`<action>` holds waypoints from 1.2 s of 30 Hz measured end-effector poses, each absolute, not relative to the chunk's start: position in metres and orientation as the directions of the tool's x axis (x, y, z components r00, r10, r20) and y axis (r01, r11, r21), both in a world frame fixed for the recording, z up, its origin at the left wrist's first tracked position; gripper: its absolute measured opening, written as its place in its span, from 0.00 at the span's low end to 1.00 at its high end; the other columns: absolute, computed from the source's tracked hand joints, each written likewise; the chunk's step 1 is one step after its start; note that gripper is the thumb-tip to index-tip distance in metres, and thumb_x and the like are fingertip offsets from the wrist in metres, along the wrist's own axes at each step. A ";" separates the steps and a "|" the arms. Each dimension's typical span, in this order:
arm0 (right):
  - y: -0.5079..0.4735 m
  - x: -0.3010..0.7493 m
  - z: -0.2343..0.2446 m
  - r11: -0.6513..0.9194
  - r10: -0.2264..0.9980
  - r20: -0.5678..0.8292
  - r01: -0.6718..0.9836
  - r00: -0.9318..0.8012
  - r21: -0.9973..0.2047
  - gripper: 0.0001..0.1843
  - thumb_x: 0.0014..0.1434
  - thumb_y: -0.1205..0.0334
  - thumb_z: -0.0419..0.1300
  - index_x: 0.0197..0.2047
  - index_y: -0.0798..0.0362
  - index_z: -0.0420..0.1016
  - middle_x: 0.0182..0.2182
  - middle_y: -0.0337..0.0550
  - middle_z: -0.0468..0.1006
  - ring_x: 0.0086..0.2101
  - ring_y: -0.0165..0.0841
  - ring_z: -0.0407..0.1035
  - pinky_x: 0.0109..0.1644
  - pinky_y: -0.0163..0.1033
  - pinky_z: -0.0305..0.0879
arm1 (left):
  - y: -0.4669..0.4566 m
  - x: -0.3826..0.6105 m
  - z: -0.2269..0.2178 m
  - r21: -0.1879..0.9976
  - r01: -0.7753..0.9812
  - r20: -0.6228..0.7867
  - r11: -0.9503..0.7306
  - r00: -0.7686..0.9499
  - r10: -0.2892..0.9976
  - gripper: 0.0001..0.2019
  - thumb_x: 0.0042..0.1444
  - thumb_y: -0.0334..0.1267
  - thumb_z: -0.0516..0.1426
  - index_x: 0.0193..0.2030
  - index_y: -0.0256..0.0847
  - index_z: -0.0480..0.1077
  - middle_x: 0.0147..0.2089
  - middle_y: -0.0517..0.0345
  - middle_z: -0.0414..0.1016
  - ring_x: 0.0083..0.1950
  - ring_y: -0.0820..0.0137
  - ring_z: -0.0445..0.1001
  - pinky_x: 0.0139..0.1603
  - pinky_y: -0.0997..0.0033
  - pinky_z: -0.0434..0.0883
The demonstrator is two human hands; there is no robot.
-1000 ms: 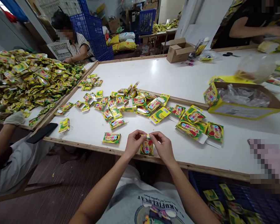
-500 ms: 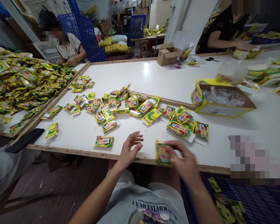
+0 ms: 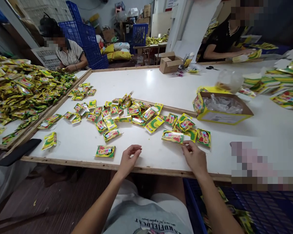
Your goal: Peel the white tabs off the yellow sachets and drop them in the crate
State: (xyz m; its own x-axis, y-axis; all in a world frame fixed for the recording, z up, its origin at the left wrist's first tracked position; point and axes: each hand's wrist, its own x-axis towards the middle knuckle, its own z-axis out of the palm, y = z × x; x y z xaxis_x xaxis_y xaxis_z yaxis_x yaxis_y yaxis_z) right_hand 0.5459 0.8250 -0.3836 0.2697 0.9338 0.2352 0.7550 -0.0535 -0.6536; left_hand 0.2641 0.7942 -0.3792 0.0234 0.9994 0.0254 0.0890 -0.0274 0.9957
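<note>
My right hand [image 3: 195, 159] pinches the white end flap of a small yellow-green candy box [image 3: 172, 136], which lies among other boxes on the table. My left hand [image 3: 130, 158] is held above the front of the table, fingers loosely curved and thumb apart, with nothing in it. To its left a single small box [image 3: 105, 151] lies flat, its printed face up. Beyond my hands, many similar boxes [image 3: 154, 124] lie in a loose heap, several with their end flaps open. Another box [image 3: 203, 137] rests just to the right of the pinched one.
An open display carton [image 3: 224, 117] with clear plastic bags stands at right. A wooden strip [image 3: 166, 108] crosses the table behind the heap. A blue crate [image 3: 249, 208] holding boxes is below the front edge. Two other people work at the far sides, beside a large pile [image 3: 26, 87] at left.
The box my right hand held near the table's front edge is out of that hand. The hand has moved forward and taken another box by its flap. My left hand still holds nothing.
</note>
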 end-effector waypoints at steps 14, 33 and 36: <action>0.802 0.446 -0.381 0.232 0.973 0.226 0.268 -0.052 -0.935 0.14 0.62 0.56 0.55 0.50 0.48 0.64 0.41 0.45 0.77 0.41 0.36 0.74 0.45 0.41 0.70 | 0.799 0.271 -0.377 0.998 0.012 0.056 -0.059 0.160 0.985 0.18 0.56 0.41 0.59 0.53 0.45 0.65 0.40 0.57 0.73 0.38 0.69 0.75 0.39 0.71 0.72; 0.802 0.418 -0.372 0.333 0.943 0.322 0.256 -0.087 -0.907 0.09 0.60 0.54 0.58 0.37 0.50 0.75 0.37 0.44 0.78 0.40 0.37 0.72 0.43 0.41 0.69 | 0.800 0.258 -0.372 0.989 0.041 0.140 -0.143 0.069 0.988 0.09 0.57 0.41 0.59 0.41 0.38 0.74 0.42 0.51 0.77 0.45 0.65 0.75 0.48 0.67 0.71; 0.803 0.416 -0.367 0.281 0.959 0.282 0.276 -0.039 -0.919 0.11 0.60 0.53 0.58 0.36 0.51 0.75 0.34 0.44 0.78 0.35 0.36 0.72 0.41 0.41 0.69 | 0.801 0.262 -0.365 0.990 0.060 0.130 -0.131 0.021 0.991 0.09 0.57 0.40 0.59 0.39 0.37 0.74 0.39 0.52 0.77 0.41 0.67 0.74 0.45 0.68 0.71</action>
State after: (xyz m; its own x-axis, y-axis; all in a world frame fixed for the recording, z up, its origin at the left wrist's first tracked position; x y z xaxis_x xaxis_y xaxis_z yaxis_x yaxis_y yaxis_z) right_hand 0.4155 0.8027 -0.3669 -0.0391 0.9587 0.2816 0.2756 0.2813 -0.9192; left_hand 0.2625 0.8007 -0.3651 0.0212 0.9913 0.1302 0.0602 -0.1313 0.9895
